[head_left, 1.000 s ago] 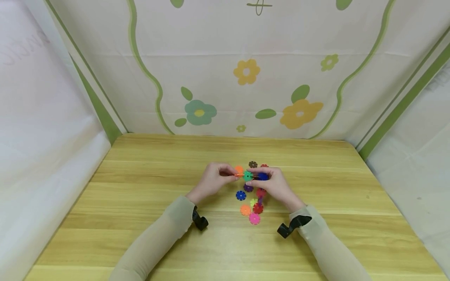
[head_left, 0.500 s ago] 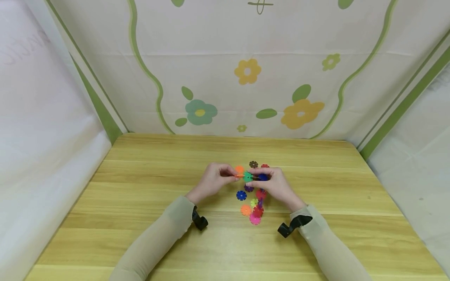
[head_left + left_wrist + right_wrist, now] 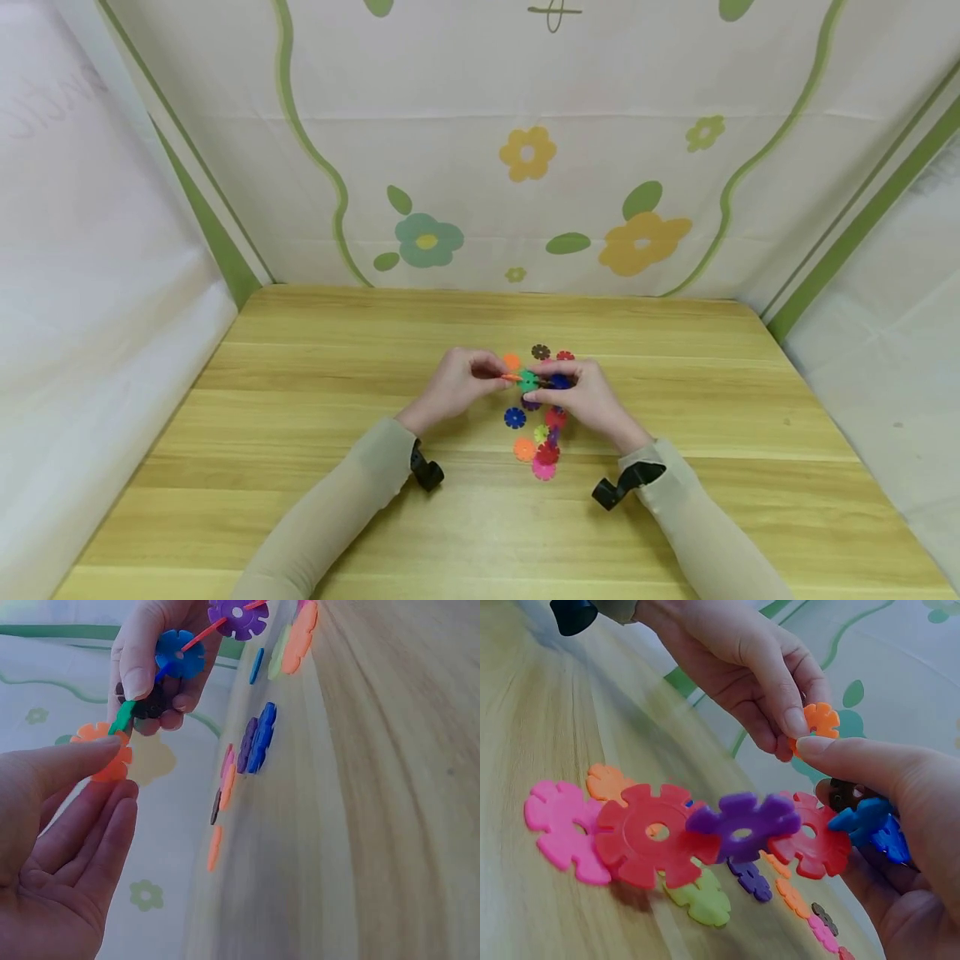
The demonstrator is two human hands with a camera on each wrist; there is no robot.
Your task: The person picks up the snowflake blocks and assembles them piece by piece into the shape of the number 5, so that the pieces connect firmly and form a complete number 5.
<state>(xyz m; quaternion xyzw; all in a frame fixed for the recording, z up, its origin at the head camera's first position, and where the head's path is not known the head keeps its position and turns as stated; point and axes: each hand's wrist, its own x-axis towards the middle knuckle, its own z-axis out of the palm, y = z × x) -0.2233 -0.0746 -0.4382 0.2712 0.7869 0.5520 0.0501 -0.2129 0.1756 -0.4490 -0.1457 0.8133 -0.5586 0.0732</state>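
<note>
My left hand (image 3: pixel 456 382) pinches an orange notched plastic disc (image 3: pixel 102 750) between thumb and fingers. A green disc (image 3: pixel 528 381) meets that orange disc, between the two hands. My right hand (image 3: pixel 588 393) grips a brown disc (image 3: pixel 152 701) on the green one's other side. From there a chain of slotted discs hangs towards the person: blue discs (image 3: pixel 866 817), a red disc (image 3: pixel 810 834), a purple disc (image 3: pixel 742 825) and another red disc (image 3: pixel 656 834). Whether the pink disc (image 3: pixel 564 829) beyond is joined to it, I cannot tell.
Loose discs lie on the wooden table (image 3: pixel 315 350) under and around the hands: blue (image 3: pixel 514 417), orange (image 3: pixel 524 450), yellow-green (image 3: pixel 699 897), brown (image 3: pixel 541 352) and several others. A printed cloth wall (image 3: pixel 465 83) stands behind the table, with cloth at both sides.
Both hands stay nearly in place. The green disc and the held orange disc have dropped slightly, the orange one tilting flatter; the chain's lower end has swung a little towards the person.
</note>
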